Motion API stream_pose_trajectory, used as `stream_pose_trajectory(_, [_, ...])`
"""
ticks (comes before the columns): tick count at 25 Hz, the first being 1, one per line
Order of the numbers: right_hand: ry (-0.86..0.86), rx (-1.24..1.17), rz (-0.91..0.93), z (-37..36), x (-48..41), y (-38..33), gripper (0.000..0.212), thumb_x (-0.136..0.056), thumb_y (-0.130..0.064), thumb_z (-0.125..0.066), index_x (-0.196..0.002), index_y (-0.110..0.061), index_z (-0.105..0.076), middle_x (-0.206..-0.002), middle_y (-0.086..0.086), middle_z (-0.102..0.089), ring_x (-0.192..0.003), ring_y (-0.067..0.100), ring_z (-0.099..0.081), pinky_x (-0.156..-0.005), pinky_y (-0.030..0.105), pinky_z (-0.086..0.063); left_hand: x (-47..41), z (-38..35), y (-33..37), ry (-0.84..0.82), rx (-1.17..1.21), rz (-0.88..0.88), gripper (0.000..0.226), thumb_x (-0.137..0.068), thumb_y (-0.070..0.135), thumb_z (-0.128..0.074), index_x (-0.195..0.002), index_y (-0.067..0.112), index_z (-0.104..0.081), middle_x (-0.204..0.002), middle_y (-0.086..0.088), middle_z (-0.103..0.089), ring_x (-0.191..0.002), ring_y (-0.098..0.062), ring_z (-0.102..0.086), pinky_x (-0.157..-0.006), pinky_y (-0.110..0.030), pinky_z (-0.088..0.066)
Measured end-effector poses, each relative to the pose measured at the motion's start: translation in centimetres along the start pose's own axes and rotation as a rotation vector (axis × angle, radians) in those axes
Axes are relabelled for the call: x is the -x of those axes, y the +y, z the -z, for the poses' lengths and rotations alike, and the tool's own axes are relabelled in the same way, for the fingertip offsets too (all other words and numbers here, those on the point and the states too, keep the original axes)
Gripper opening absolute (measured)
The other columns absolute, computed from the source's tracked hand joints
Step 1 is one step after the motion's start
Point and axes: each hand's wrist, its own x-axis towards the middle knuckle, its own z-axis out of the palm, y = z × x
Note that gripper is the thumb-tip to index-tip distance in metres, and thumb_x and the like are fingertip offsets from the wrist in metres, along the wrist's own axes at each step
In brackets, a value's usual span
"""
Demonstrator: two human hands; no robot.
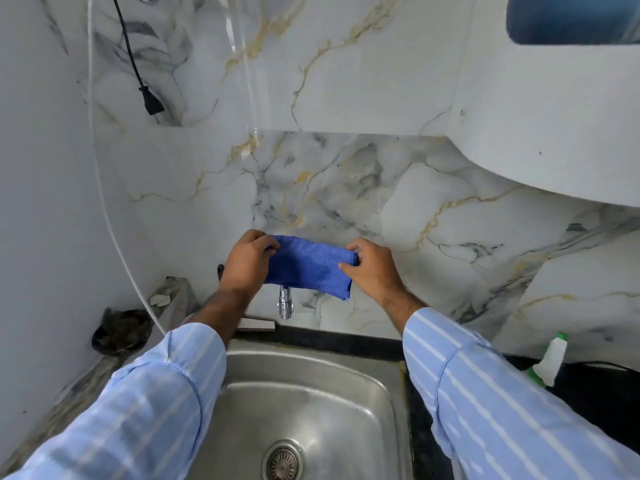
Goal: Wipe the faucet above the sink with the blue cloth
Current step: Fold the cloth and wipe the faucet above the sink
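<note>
We see soft, even daylight, fairly bright, no hard shadows. Glare streak runs down the marble wall [254, 81]; dull sheen on the steel sink [311, 386]. Wide-angle bend w/ walls curving at edges. Sleeves [502, 410] near bottom corners look slightly smeared.

1. Left sleeve [145, 403]: light blue fabric with thin white stripes; stitched cuff ends short of the wrist.
2. Right sleeve [502, 400]: identical light blue, white-striped fabric; cuff seam visible.
3. Left hand [247, 263]: bare, no glove.
4. Right hand [372, 268]: bare, no glove.
</note>
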Motion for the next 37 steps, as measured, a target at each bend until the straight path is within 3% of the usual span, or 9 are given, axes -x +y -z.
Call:
stream_pose_trajectory(5, [0.062, -0.012, -0.074, -4.7, -3.3, 0.7, 0.029, -0.094, -0.014, -0.084, -0.117, -0.005, -0.068, -0.09, 0.002, -0.066, -0.081, 0.019, -0.063, -0.072, 0.029, -0.052, -2.5, -2.5, -3.3, -0.116, -0.134, 0.025, 0.021, -0.098, 0.013, -0.051, -0.109, 0.008, -0.068, -0.123, -0.012, -0.055, -0.103, -0.032, -0.058, -0.077, -0.027, -0.04])
stream_pose_trajectory(11, [0.147, 0.314, 0.038, -5.5, -4.0, 0.9, 0.039, -0.1, -0.035, -0.079, -0.116, -0.003, -0.063, -0.11, 0.014, -0.068, -0.1, 0.036, -0.068, -0.076, 0.041, -0.054, -3.9, -7.5, -1.3, -0.3, -0.575, 0.181, 0.081, -0.076, 0.085, -0.046, -0.096, 0.011, -0.072, -0.122, -0.012, -0.056, -0.11, -0.03, -0.053, -0.083, -0.042, -0.048])
stream_pose_trajectory(15, [0.498, 0.71, 0.556, -2.6, -6.3, 0.1, 0.032, -0.099, -0.031, -0.074, -0.117, -0.006, -0.073, -0.142, 0.019, -0.066, -0.135, 0.04, -0.064, -0.108, 0.05, -0.054, -6.6, -10.8, 0.3, -0.623, -0.357, 0.505, 0.052, -0.097, 0.041, -0.058, -0.134, 0.005, -0.057, -0.142, -0.014, -0.053, -0.127, -0.028, -0.052, -0.098, -0.033, -0.042])
stream_pose_trajectory(18, [0.553, 0.87, 0.739, -0.8, -10.5, -1.2, 0.05, -0.104, -0.032, -0.058, -0.149, -0.009, -0.06, -0.172, 0.018, -0.038, -0.161, 0.037, -0.038, -0.128, 0.06, -0.033, -7.9, -11.8, -1.3, -0.661, -0.032, 0.743, 0.024, -0.099, 0.015, -0.058, -0.091, -0.007, -0.063, -0.121, -0.02, -0.064, -0.1, -0.026, -0.06, -0.08, -0.03, -0.043])
stream_pose_trajectory(21, [0.585, 0.989, 0.857, -0.1, -13.7, -0.6, 0.064, -0.111, -0.042, -0.049, -0.168, -0.013, -0.041, -0.176, 0.015, -0.031, -0.163, 0.034, -0.034, -0.132, 0.06, -0.026, -8.2, -10.9, -1.3, -0.658, 0.166, 0.771, 0.019, -0.095, 0.016, -0.062, -0.084, 0.001, -0.061, -0.086, -0.015, -0.062, -0.082, -0.027, -0.061, -0.07, -0.035, -0.05])
stream_pose_trajectory(24, [0.663, 1.007, 0.926, -0.6, -15.2, 1.1, 0.066, -0.114, -0.048, -0.044, -0.17, -0.014, -0.037, -0.175, 0.015, -0.032, -0.162, 0.034, -0.036, -0.132, 0.058, -0.018, -7.0, -9.4, -2.9, -0.634, 0.876, 0.928, 0.024, -0.095, 0.017, -0.066, -0.105, -0.004, -0.061, -0.084, -0.022, -0.062, -0.053, -0.026, -0.061, -0.047, -0.029, -0.049])
stream_pose_trajectory(26, [0.7, 1.009, 0.94, -1.2, -15.8, 1.4, 0.067, -0.114, -0.048, -0.043, -0.171, -0.014, -0.034, -0.176, 0.015, -0.029, -0.163, 0.034, -0.034, -0.134, 0.057, -0.012, -6.7, -9.3, -3.9, -0.652, 0.989, 0.954, 0.025, -0.095, 0.018, -0.065, -0.106, -0.004, -0.063, -0.087, -0.023, -0.064, -0.046, -0.022, -0.06, -0.042, -0.026, -0.048])
stream_pose_trajectory(32, [0.726, 0.984, 0.955, -1.4, -16.2, 1.9, 0.067, -0.115, -0.05, -0.041, -0.171, -0.015, -0.032, -0.176, 0.014, -0.029, -0.162, 0.033, -0.035, -0.135, 0.055, -0.005, -6.5, -13.2, 0.5, -0.603, -0.271, 0.675, 0.035, -0.083, 0.029, -0.067, -0.114, 0.014, -0.064, -0.109, -0.008, -0.07, -0.1, -0.026, -0.069, -0.087, -0.034, -0.05])
stream_pose_trajectory(37, [0.736, 0.966, 0.961, -1.6, -16.3, 2.1, 0.067, -0.115, -0.049, -0.038, -0.172, -0.015, -0.03, -0.177, 0.014, -0.027, -0.163, 0.032, -0.033, -0.135, 0.055, -0.004, -7.9, -12.8, -1.5, -0.652, -0.133, 0.687, 0.042, -0.089, 0.026, -0.064, -0.126, 0.005, -0.061, -0.112, -0.011, -0.071, -0.103, -0.028, -0.069, -0.089, -0.036, -0.054])
